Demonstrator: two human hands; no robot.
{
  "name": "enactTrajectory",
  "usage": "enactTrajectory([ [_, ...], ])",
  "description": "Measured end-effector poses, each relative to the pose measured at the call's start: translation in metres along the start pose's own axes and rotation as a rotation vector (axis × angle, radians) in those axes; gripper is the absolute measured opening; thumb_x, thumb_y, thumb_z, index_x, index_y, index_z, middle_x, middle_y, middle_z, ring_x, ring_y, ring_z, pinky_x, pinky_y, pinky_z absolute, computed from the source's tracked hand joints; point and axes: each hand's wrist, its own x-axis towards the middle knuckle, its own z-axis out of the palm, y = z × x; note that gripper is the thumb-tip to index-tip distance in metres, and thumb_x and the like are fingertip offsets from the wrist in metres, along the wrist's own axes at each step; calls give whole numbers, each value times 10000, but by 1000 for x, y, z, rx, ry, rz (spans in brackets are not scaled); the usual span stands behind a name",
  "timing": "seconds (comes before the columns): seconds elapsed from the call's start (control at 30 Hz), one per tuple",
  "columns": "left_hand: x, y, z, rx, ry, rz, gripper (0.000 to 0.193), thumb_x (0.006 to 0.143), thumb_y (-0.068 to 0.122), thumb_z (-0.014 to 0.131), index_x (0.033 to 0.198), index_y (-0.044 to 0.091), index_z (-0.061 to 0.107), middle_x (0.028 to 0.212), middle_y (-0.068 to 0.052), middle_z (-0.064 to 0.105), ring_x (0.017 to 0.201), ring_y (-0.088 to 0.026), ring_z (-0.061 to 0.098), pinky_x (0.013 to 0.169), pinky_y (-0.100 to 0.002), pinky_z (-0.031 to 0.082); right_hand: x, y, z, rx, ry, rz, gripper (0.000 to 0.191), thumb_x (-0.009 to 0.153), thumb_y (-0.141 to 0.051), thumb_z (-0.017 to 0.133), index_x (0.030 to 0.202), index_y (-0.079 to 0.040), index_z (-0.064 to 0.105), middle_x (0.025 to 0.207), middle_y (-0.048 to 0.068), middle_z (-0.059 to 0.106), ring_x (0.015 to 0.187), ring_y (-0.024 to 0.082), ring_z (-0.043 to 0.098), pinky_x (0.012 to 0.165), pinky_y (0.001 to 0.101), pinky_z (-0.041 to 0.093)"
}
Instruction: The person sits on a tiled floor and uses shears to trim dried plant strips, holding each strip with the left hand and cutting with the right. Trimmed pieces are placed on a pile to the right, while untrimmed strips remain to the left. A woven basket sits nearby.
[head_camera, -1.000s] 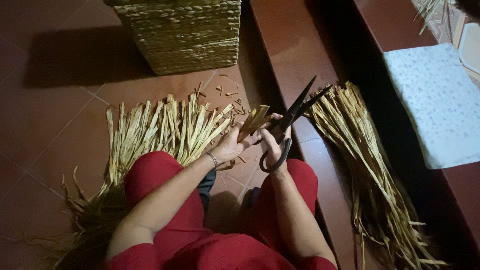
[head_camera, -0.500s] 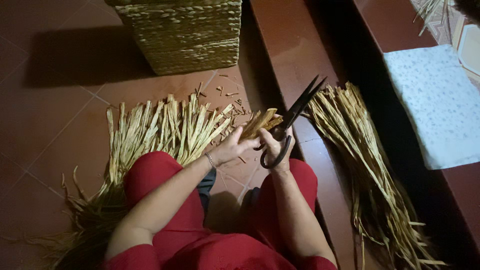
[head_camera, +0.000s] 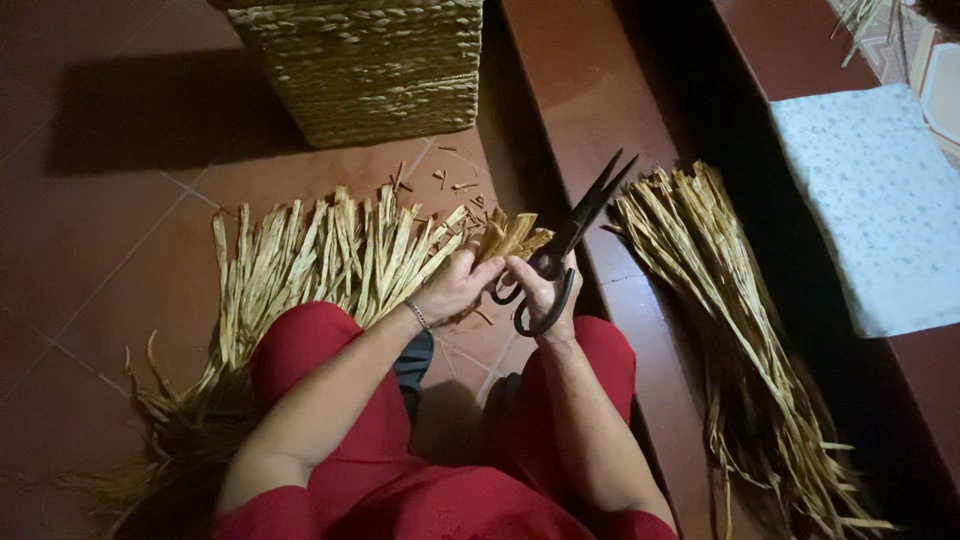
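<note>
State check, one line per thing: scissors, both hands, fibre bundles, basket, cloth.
Black scissors: blades open, tips pointing up and away.
Right hand: gripping the scissor handles.
Left hand: pinching a short bunch of dried strips, ends fanned beside the blades.
Left pile of strips: spread on the floor tiles.
Right pile of strips: lying on the step.
Woven basket: upright; contents not visible.
White cloth: lying flat.

Black scissors (head_camera: 570, 240) blades open, pointing up-right; short straw bundle (head_camera: 508, 238) alongside.
</note>
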Motion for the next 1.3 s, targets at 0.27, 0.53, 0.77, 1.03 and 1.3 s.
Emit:
enactTrajectory([
  [0.27, 4, 1, -13, -44, 126, -165, 242, 1044, 226, 598, 1070, -8, 653, 846, -75, 701, 741, -142, 679, 665, -275, 577, 4, 29, -9, -264, -8, -6, 268, 961, -116, 727, 1153, -15, 570, 790, 15, 624, 581, 82, 537, 505, 230, 436],
  [0.53, 15, -10, -38, -165, 351, -25, 222, 1042, 223, 597, 1050, 1, 603, 869, -54, 709, 777, -139, 686, 698, -302, 581, -4, 45, -7, -268, -266, 139, 461, 1083, -414, 438, 1324, -39, 558, 776, -50, 545, 635, 33, 491, 495, 206, 383],
  [0.77, 13, -8, -34, -10, 353, -29, 226, 1020, 228, 608, 1026, 2, 608, 834, -56, 711, 763, -138, 689, 697, -297, 567, -6, 38, -3, -253, -275, 117, 569, 1070, -510, 390, 1344, -37, 548, 649, -69, 430, 516, 33, 372, 444, 218, 308],
  [1.03, 11, -2, -32, 12, 362, -36, 260, 1014, 260, 620, 988, 2, 639, 814, -62, 711, 757, -155, 687, 699, -316, 563, -6, 42, -5, -333, -270, 36, 586, 1099, -519, 415, 1385, -26, 553, 749, -70, 489, 627, 30, 411, 551, 215, 348],
  [1.3, 10, -3, -30, -101, 308, -87, 263, 1028, 275, 609, 1024, 14, 637, 857, -53, 714, 792, -143, 689, 704, -309, 571, -9, 27, -4, -427, -245, 32, 590, 1071, -524, 380, 1340, -36, 572, 682, -60, 483, 557, 45, 417, 502, 234, 362],
])
